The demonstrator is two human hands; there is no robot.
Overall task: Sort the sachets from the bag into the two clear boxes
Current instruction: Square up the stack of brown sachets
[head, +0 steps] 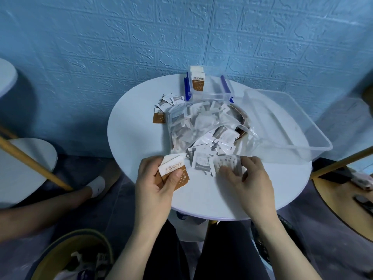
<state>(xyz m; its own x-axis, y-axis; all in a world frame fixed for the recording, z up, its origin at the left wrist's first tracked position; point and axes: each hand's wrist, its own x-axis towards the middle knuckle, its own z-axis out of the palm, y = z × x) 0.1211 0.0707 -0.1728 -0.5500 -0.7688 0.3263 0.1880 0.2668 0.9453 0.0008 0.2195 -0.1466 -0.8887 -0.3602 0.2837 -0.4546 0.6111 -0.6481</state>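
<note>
A clear plastic bag (193,126) full of white, grey and brown sachets lies in the middle of the round white table (139,136), its mouth spilling sachets toward me. My left hand (155,184) grips a small stack of brown-and-white sachets (173,172) near the table's front edge. My right hand (250,178) pinches a grey-and-white sachet (224,164) at the bag's mouth. A small clear box with blue clips (210,91) at the back holds upright brown-and-white sachets. A larger clear box (282,122) stands at the right.
Loose sachets (163,110) lie on the table left of the bag. A blue textured wall rises right behind the table. Another person's leg and white shoe (96,186) are at the left. Wooden poles (34,162) and a basket (76,257) stand near the floor.
</note>
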